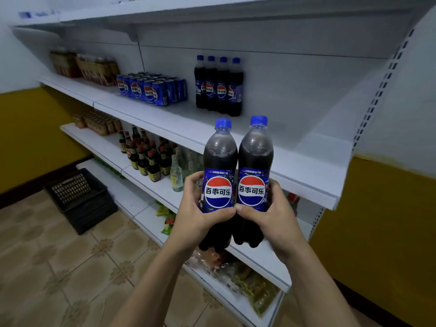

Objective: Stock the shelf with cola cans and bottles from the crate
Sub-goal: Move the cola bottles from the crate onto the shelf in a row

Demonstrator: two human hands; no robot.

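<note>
Head view: two clear plastic cola bottles with blue caps and blue labels are held side by side in the air, just in front of the white metal shelf (pixel 295 175). The left hand (pixel 200 215) has its grip wrapped round the lower label of the left cola bottle (pixel 219 159), thumb across the front. The right hand (pixel 271 213) has its grip curled the same way round the right cola bottle (pixel 256 156). Both bottles are upright, long axis vertical, caps up and labels facing the camera. Their sides touch at label height, and the two thumbs meet between them.

On the shelf board behind them stand four shelved cola bottles (pixel 218 86) in one row, upright, caps up and labels outward. Just to their left is a block of blue cola cans (pixel 151 88), all upright. Four stand in the near row, and the rows behind are too tightly packed to count.

One black plastic crate (pixel 77 194) with latticed walls sits on the patterned tile floor (pixel 70 267) at the left, beside the foot of the shelf.
</note>
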